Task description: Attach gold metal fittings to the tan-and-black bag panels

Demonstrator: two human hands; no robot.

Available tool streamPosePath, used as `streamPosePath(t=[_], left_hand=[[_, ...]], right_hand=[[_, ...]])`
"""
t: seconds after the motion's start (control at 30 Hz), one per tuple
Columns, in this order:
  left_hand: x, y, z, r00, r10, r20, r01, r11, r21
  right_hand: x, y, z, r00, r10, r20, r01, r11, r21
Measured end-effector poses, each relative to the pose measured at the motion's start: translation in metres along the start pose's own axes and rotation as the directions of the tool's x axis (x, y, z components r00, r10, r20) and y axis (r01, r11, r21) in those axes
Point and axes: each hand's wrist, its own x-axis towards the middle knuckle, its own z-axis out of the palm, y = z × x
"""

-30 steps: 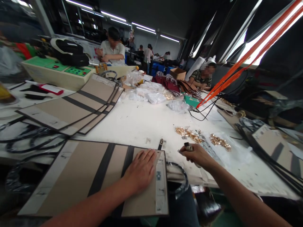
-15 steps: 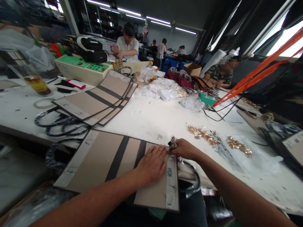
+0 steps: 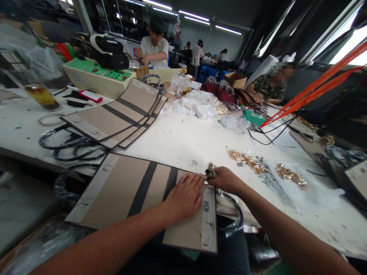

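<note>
A beige panel (image 3: 120,187) with dark bands, dark edging and pale end strips lies across the table's near edge and over my lap. My left hand (image 3: 185,194) rests flat on its right part, fingers stretched out. My right hand (image 3: 226,178) is closed around a small dark metal tool (image 3: 211,172) at the panel's top right corner; its exact kind cannot be made out. A plastic-wrapped loop handle (image 3: 238,214) sticks out at the panel's right side, and another wrapped handle (image 3: 61,181) at its left.
Several similar panels (image 3: 111,118) are stacked at the left, beside a green-topped machine (image 3: 97,78) and a glass of amber liquid (image 3: 43,97). Small gold-coloured metal pieces (image 3: 248,161) lie to the right. Orange strips (image 3: 312,91) hang there. Co-workers sit across the table.
The view has shifted slightly. My left hand stays flat on the panel, and my right hand keeps the tool at the corner with only a slight movement.
</note>
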Motion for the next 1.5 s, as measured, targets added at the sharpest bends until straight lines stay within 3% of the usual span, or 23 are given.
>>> streamPosePath(t=[0.57, 0.8, 1.07, 1.5], left_hand=[[0.001, 0.003, -0.008, 0.999, 0.044, -0.009, -0.043, 0.997, 0.06], [0.002, 0.003, -0.008, 0.999, 0.05, 0.001, -0.05, 0.996, 0.069], [0.003, 0.004, -0.01, 0.998, 0.062, 0.017, -0.064, 0.992, 0.109], [0.005, 0.005, -0.01, 0.998, 0.05, 0.023, -0.053, 0.992, 0.113]], right_hand=[[0.0, 0.02, 0.003, 0.986, 0.161, -0.041, -0.149, 0.967, 0.206], [-0.009, 0.026, 0.007, 0.991, 0.113, -0.066, -0.09, 0.956, 0.278], [-0.009, 0.033, 0.013, 0.99, 0.087, -0.113, -0.058, 0.97, 0.235], [-0.016, 0.019, 0.009, 0.974, 0.087, -0.209, -0.066, 0.992, 0.106]])
